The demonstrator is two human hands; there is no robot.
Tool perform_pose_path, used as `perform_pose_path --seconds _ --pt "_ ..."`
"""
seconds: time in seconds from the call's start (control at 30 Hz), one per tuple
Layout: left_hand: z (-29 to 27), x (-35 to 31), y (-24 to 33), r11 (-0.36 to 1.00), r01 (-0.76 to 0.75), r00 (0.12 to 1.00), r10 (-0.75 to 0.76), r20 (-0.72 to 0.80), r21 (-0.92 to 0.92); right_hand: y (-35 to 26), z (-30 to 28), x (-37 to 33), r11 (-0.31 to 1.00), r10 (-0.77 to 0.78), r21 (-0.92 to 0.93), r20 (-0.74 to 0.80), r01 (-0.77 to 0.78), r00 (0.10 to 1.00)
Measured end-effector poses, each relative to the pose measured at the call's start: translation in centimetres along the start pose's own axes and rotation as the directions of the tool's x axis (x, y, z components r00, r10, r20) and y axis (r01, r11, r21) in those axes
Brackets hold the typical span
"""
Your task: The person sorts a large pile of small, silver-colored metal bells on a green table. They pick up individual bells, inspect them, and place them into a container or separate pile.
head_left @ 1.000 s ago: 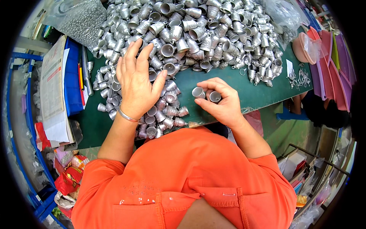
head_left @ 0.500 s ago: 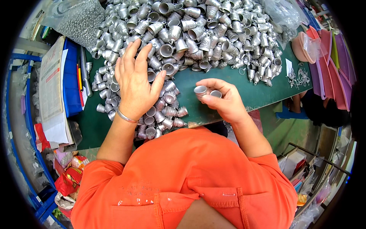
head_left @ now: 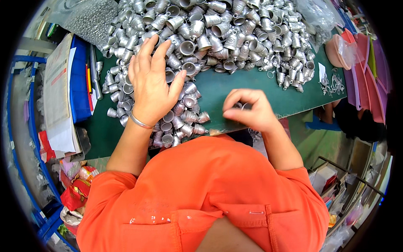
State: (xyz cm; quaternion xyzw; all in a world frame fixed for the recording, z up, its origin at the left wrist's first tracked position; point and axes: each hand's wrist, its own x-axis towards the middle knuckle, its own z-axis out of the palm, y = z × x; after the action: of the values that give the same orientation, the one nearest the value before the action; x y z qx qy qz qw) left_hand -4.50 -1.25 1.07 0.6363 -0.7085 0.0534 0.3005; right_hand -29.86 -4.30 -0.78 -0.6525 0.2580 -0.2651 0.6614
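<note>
A large heap of small silver-grey metal bells [head_left: 228,40] spreads over the green table [head_left: 218,90]. My left hand [head_left: 153,82] lies palm down on the heap's left part with its fingers stretched and apart, holding nothing; it hides the bells beneath it. Over the bare strip of tabletop to the right, my right hand [head_left: 249,109] is curled, thumb toward forefinger. Inside that curl the grey rim of a bell [head_left: 246,106] shows, mostly covered by the fingers. Motion blurs this hand slightly, and I cannot tell whether a second bell is in it.
At the back left lies a clear bag of small silver balls [head_left: 90,25]. A blue tray [head_left: 79,84] with pens and papers stands at the left edge. Pink and purple bins [head_left: 363,63] stand at the right, near small metal rings [head_left: 333,86] on the table.
My right hand has turned and curled inward, moving slightly right; the two bells seen at its fingertips are now mostly hidden in it. My left hand has hardly moved.
</note>
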Motion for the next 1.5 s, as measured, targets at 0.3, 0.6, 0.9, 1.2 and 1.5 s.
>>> perform_pose_path --seconds 0.3,0.6,0.9,1.2,1.5 --pt "0.0 0.1 0.0 1.0 0.005 1.0 -0.005 0.001 -0.009 -0.5 2.0 0.6 0.507 -0.192 -0.834 0.135 0.216 0.972" --pt "-0.3 0.1 0.2 1.0 -0.017 1.0 0.017 -0.007 0.025 0.5 2.3 0.8 0.552 -0.173 -0.83 -0.204 -0.077 0.963" --pt "0.1 0.1 0.0 1.0 -0.007 1.0 0.006 -0.008 -0.017 0.4 1.4 -0.1 0.989 -0.069 0.108 -0.291 0.105 0.954" --pt "0.0 0.0 -0.1 1.0 -0.01 1.0 0.01 -0.014 -0.003 -0.4 -5.7 -6.3 0.914 0.056 0.386 0.187 -0.126 0.981" --pt "0.0 0.0 0.1 1.0 0.007 1.0 -0.007 -0.008 -0.017 -3.1 -5.1 -6.3 0.818 0.017 -0.575 0.054 0.018 0.998"
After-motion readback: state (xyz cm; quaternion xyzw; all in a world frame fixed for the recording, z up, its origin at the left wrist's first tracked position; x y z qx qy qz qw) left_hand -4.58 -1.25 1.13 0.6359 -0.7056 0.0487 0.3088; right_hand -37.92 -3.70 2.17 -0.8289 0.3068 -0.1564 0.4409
